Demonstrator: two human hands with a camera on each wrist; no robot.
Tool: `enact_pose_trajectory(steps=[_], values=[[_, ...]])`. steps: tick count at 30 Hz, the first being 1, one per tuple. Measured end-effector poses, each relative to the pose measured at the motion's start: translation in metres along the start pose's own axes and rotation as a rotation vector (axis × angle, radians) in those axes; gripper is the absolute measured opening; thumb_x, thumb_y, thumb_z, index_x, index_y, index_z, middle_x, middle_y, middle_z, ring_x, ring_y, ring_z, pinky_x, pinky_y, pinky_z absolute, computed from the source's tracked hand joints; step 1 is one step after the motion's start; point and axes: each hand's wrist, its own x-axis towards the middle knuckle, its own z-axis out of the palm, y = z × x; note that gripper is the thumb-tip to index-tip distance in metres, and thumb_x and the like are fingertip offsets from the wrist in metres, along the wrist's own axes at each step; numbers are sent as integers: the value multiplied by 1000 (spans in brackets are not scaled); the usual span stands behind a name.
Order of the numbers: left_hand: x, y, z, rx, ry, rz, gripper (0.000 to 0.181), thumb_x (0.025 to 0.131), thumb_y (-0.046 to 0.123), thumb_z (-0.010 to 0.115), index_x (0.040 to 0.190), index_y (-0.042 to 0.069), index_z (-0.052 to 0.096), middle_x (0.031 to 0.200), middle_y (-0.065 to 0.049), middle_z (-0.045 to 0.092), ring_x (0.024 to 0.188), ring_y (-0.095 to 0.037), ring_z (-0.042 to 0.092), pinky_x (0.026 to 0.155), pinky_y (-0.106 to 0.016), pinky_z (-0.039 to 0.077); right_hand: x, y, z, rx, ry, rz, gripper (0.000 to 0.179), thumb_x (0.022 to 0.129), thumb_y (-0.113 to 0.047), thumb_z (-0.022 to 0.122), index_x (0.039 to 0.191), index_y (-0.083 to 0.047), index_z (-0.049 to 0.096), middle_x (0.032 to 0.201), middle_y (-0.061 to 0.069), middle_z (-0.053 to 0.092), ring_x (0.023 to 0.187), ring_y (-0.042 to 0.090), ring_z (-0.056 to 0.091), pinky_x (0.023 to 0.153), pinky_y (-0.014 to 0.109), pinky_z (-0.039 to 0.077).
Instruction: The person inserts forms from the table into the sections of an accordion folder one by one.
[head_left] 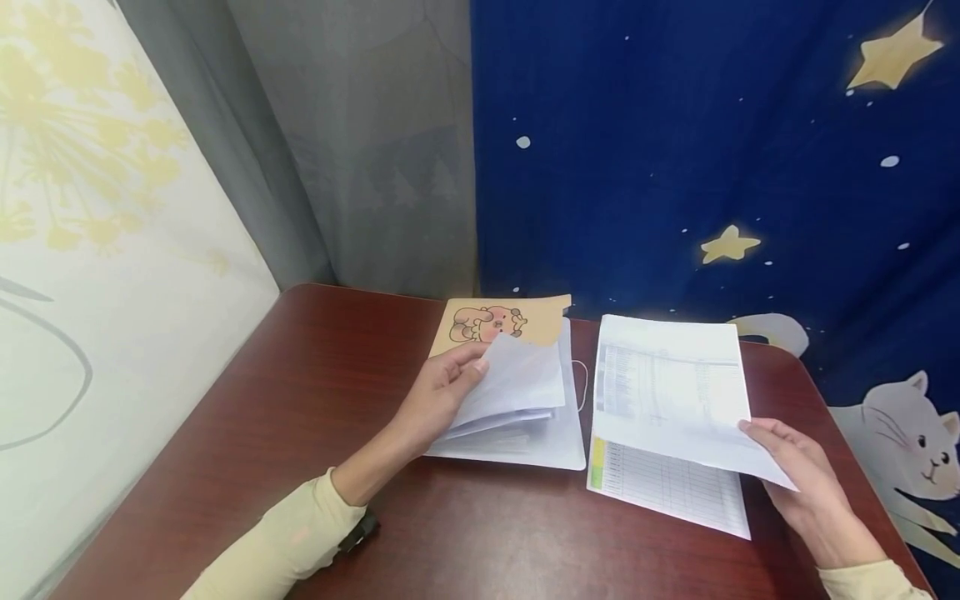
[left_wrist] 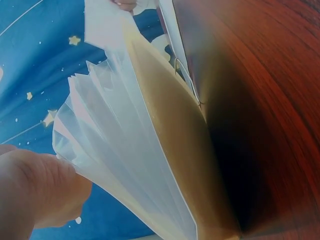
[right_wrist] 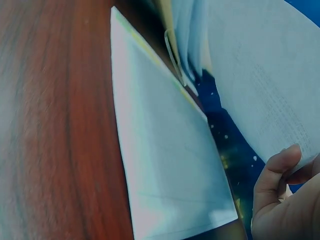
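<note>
A folder [head_left: 502, 446] with translucent plastic pockets [left_wrist: 115, 125] lies open in the middle of the table. Its tan cover [head_left: 446, 333] bears a cartoon animal. My left hand [head_left: 438, 392] pinches the edge of the pockets between thumb and fingers, and they fan apart in the left wrist view. On the right, my right hand [head_left: 806, 475] pinches the lower right corner of a printed sheet of paper [head_left: 667, 367], tilted up off the table. Partly beneath it lies another sheet with a printed table [head_left: 675, 487], yellow and green at its left edge.
A thin elastic loop [head_left: 584, 387] sticks out from the folder's right side. The dark red wooden table [head_left: 480, 533] meets a white wall [head_left: 112, 292] on the left. A blue star-patterned curtain [head_left: 637, 167] hangs behind, beside a grey one [head_left: 375, 150].
</note>
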Motion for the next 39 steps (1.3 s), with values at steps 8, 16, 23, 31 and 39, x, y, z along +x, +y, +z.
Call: enact_pose_trajectory(steps=[8, 16, 23, 31, 39], values=[[0, -1, 2, 14, 8, -1, 26, 99, 26, 53, 122, 25, 63, 125, 7, 65, 110, -11, 61, 90, -25, 51, 1, -8, 11, 89, -45, -97, 13, 96, -11, 56, 92, -12, 69, 87, -4, 73, 80, 9, 68, 71, 23, 48], [0, -1, 2, 14, 3, -31, 27, 99, 27, 52, 124, 26, 63, 122, 8, 66, 107, -12, 62, 90, -26, 51, 1, -16, 27, 158, -66, -142, 13, 96, -8, 56, 94, -9, 68, 88, -2, 73, 79, 9, 67, 67, 22, 44], [2, -1, 1, 3, 4, -37, 27, 99, 26, 52, 124, 29, 62, 126, 11, 64, 113, -8, 60, 96, -26, 49, -3, -18, 41, 199, -60, -157, 12, 96, -7, 56, 98, -7, 68, 90, 0, 72, 78, 10, 67, 63, 22, 48], [1, -1, 1, -19, -5, -30, 27, 99, 26, 52, 124, 27, 62, 123, 8, 66, 106, -12, 63, 90, -26, 51, -11, -16, 58, 145, 5, -132, 6, 94, -13, 61, 91, -10, 65, 86, -3, 74, 77, 9, 69, 62, 23, 52], [1, -1, 2, -19, -9, -16, 27, 99, 25, 52, 125, 25, 62, 124, 5, 66, 104, -12, 64, 88, -25, 52, -17, -10, 75, 56, 47, -84, 7, 94, -19, 62, 89, -13, 63, 82, -8, 73, 74, 6, 68, 63, 22, 52]])
